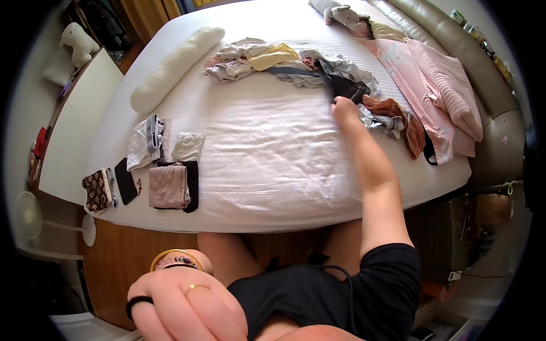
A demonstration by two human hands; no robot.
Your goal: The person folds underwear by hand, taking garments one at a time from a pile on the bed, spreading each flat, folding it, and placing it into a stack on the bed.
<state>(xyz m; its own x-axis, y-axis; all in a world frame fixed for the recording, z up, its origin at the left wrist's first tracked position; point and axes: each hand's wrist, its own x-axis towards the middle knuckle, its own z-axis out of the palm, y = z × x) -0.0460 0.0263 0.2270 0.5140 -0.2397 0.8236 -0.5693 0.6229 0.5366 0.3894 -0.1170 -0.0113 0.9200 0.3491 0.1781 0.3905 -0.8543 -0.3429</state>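
Note:
My right hand is closed on a black garment at the right part of a clothes pile on the white bed. Around it lie crumpled grey-white clothes and a rust-brown garment. A yellow piece tops the pile farther left. My left hand is raised close to the camera at the bottom left, its fingers bent together; whether it holds anything is hidden. Folded clothes sit in small stacks on the bed's left side.
A long white bolster lies at the back left. Pink bedding and a grey plush toy are near the headboard. A black flat item lies beside the stacks. A white fan stands left of the bed.

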